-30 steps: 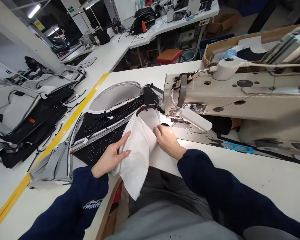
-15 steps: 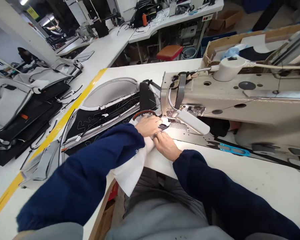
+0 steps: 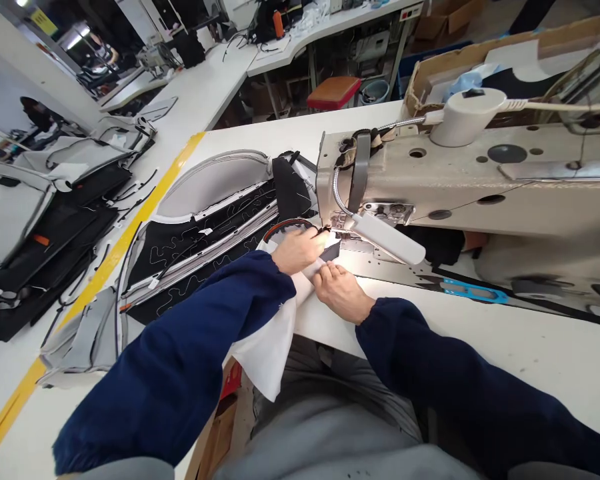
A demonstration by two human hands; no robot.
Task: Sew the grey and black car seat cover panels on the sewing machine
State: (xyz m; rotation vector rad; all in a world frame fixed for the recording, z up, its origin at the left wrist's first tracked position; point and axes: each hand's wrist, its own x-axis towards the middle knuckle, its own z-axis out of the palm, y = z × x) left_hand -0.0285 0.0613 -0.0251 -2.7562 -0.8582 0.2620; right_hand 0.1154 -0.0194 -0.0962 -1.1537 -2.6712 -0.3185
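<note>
My left hand (image 3: 298, 249) rests closed on the white fabric (image 3: 270, 347) right in front of the sewing machine (image 3: 460, 187), its fingers pinching a small dark piece (image 3: 330, 251) by the needle area. My right hand (image 3: 341, 291) lies just below it, fingers pressed together on the same white fabric and dark piece. The white fabric hangs off the table edge toward my lap. Behind my left hand, a dark curved edge with orange trim (image 3: 286, 227) shows.
Black quilted and grey cover pieces (image 3: 200, 233) lie left of the machine. More black and grey covers (image 3: 45, 213) are piled beyond a yellow stripe (image 3: 130, 227). A blue tool (image 3: 473, 291) lies on the machine bed. A cardboard box (image 3: 480, 60) stands behind.
My left hand moved from the white fabric's left side up to the needle area, beside my right hand. The camera view shifted slightly closer.
</note>
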